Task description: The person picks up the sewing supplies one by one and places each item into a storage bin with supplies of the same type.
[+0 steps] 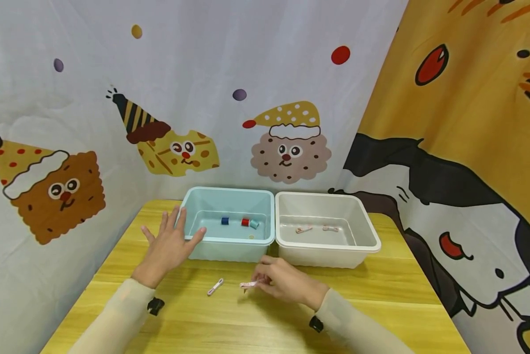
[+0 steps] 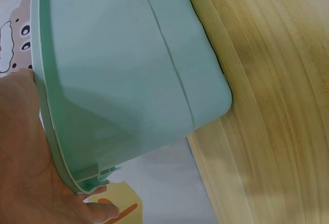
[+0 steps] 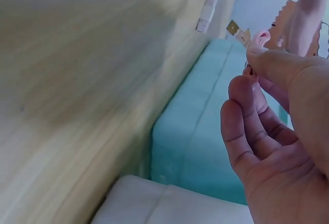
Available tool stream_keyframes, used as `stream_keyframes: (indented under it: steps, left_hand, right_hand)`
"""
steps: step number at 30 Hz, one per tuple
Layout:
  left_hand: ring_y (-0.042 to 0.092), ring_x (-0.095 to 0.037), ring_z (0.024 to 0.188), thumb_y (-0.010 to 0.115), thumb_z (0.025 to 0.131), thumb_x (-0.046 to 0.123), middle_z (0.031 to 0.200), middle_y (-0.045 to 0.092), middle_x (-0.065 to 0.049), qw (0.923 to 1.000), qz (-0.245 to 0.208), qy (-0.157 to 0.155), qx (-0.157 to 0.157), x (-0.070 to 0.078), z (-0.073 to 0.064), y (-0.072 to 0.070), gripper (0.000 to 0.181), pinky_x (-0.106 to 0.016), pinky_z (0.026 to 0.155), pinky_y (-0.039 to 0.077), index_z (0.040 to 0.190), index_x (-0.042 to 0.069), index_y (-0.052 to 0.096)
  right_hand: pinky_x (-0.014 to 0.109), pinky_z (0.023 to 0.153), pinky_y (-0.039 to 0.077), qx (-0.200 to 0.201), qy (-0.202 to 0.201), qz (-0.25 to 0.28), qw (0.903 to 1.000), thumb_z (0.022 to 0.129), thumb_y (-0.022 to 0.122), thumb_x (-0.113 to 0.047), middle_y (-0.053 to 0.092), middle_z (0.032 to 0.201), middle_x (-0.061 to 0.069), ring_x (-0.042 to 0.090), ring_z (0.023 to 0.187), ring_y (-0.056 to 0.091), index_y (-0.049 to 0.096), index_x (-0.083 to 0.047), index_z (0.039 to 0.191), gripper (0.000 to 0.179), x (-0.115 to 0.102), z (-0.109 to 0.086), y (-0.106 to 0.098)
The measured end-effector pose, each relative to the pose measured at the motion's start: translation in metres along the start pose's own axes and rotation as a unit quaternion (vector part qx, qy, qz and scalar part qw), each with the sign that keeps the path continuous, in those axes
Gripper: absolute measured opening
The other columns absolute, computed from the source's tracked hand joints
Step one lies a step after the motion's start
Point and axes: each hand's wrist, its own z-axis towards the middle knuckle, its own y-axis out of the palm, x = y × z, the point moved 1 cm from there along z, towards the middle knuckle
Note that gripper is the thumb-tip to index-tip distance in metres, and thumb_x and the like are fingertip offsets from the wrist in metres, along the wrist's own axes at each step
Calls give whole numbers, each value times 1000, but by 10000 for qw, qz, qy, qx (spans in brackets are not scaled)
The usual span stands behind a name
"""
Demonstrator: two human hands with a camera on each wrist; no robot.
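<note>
My right hand (image 1: 287, 282) pinches a folded pink-and-white tape measure (image 3: 261, 40) between thumb and fingers, just above the table in front of the bins. A metal end tip sticks out of it. My left hand (image 1: 169, 250), fingers spread, rests on the front left corner of the light blue bin (image 1: 229, 250). Another folded tape measure (image 1: 215, 286) lies on the table between my hands. Inside the white bin (image 1: 322, 253) lie two more folded tape measures, one on the left (image 1: 304, 229) and one on the right (image 1: 330, 228).
In the blue bin lie a dark blue spool (image 1: 225, 221), a red spool (image 1: 245, 222), a teal spool (image 1: 253, 224) and a small yellowish piece (image 1: 251, 237). Both bins stand side by side at the back of the wooden table (image 1: 194, 324), against a printed curtain (image 1: 194, 59).
</note>
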Motion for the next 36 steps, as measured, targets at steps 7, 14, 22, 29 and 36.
stream_keyframes:
  steps: [7, 14, 22, 29, 36]
  left_hand:
    - [4, -64, 179, 45, 115, 81, 195, 9, -31, 10000, 22, -4, -2, 2, -1, -1, 111, -103, 121, -12, 185, -1, 18]
    - [4, -64, 179, 47, 116, 79, 194, 11, -31, 10000, 40, 3, -2, 2, -2, -1, 110, -104, 121, -12, 186, -1, 17]
    - [3, -63, 179, 44, 115, 82, 195, 8, -31, 10000, 78, -33, -46, 0, -1, 0, 112, -103, 122, -13, 186, 0, 16]
    - [3, -64, 179, 45, 115, 80, 195, 9, -31, 10000, 60, -19, -31, 1, 0, 1, 111, -103, 122, -13, 186, 0, 15]
    - [3, -64, 179, 44, 115, 82, 194, 10, -32, 10000, 57, 8, -31, 0, 0, 1, 112, -103, 121, -13, 186, 0, 16]
  right_hand:
    - [7, 86, 60, 128, -18, 131, 9998, 107, 85, -7, 74, 113, 2, -7, 95, 70, 86, -8, 121, 14, -5, -3, -10]
    - [13, 83, 64, 266, -162, 40, 9995, 108, 84, -7, 79, 113, 3, -4, 93, 71, 85, -10, 119, 12, -5, -4, -17]
    - [11, 78, 59, 549, -371, -29, 9978, 108, 84, -10, 82, 106, -1, -4, 88, 67, 83, -12, 118, 10, -3, -5, -22]
    - [12, 79, 60, 844, -430, -58, 9955, 104, 88, -8, 84, 107, 0, -1, 89, 69, 86, -13, 117, 14, -4, -6, -26]
    - [16, 85, 65, 1158, -467, -124, 9921, 99, 92, -5, 85, 109, -3, 3, 95, 76, 88, -15, 114, 18, -7, -7, -35]
